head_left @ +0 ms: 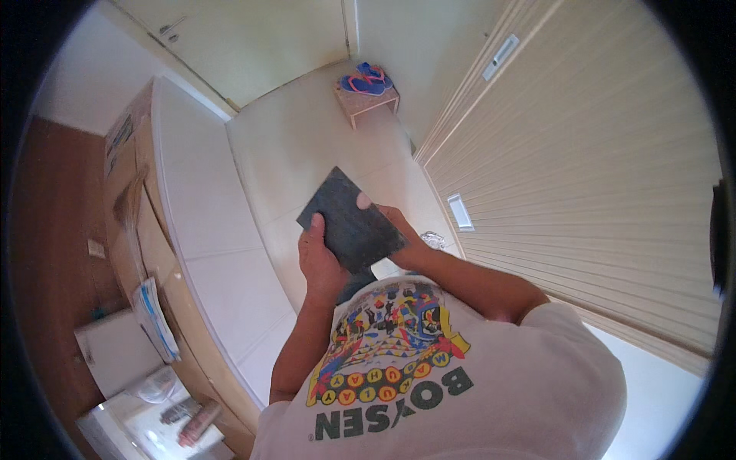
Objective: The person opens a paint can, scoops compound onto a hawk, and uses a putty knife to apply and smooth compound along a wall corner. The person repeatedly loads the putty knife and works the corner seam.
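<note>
Both hands hold a dark grey rectangular sheet [353, 221], flat and matte like sandpaper, tilted in front of my chest. My left hand [318, 259] grips its left edge, with the thumb lying on the upper face. My right hand [395, 226] closes on the opposite edge, its thumb tip also on top. The other fingers of both hands are mostly hidden behind the sheet. Just below it, a dark patch [356, 286] shows above my shirt, and I cannot make out what it is.
Blue flip-flops [366, 82] rest on a low wooden stool [369, 106] near the far door [253, 46]. A slatted folding door [583, 153] lines the right. Cardboard boxes [157, 230] stand left, beyond a white tiled ledge [218, 268]. A crumpled shiny thing [433, 240] lies by my right forearm.
</note>
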Available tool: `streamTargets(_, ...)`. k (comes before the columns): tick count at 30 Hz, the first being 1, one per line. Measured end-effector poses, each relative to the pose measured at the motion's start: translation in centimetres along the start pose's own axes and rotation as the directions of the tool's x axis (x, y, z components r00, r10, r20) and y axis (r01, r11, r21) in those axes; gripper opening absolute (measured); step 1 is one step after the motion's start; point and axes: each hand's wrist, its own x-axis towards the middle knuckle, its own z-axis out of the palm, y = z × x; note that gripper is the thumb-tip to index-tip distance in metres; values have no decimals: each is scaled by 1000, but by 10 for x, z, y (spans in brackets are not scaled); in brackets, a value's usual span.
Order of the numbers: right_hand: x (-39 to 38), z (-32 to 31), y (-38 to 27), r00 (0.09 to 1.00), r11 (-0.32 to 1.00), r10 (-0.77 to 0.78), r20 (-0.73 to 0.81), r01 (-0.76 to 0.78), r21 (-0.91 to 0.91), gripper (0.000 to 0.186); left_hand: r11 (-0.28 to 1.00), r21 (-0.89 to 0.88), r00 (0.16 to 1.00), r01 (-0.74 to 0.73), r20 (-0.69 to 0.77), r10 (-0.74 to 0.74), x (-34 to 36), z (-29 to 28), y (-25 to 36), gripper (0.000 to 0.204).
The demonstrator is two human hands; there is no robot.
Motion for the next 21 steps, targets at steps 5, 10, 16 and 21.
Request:
streamTargets(5,136,-33,43,864,862,499,-63,-489,134,41,993,-50,990,110,-88,-114,164,-8,86,51)
streamTargets(10,255,-162,116,712,725,546,-442,-666,-177,46,992,-45,989,121,-83,-124,318,-3,138,56)
streamTargets(16,454,-351,258,791,392,249,-559,-611,-688,56,967,21,905,255,-357,-231,462,17,113,54)
streamTargets(21,629,-451,352,613,80,358,-705,-772,-631,80,854,31,720,519,-555,-417,541,-11,89,52)
